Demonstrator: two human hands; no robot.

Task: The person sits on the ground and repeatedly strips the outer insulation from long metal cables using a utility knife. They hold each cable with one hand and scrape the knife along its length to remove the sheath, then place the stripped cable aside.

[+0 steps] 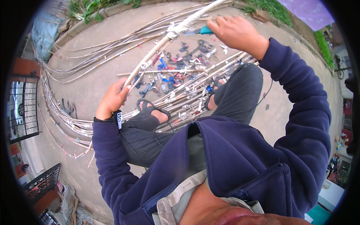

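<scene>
My left hand (112, 97) grips a pale bamboo pole (153, 53) near its lower end. The pole slants away up to the right, and a white wrapping (175, 31) is bound around it farther along. In my right hand (236, 32) is a utility knife (203, 30) with a teal handle, its blade pointing left close beside the wrapping. Whether the blade touches the wrapping I cannot tell. Below the pole, cut scraps of cloth and plastic (175, 78) in blue, red, grey and white lie scattered over the concrete.
A bundle of poles (180, 98) with white ties lies on the ground by my sandalled feet. More long poles (112, 45) stretch along the far side and curve round at the left. A blue tarp (46, 35) sits at the upper left, near a concrete curb (111, 11) with green plants.
</scene>
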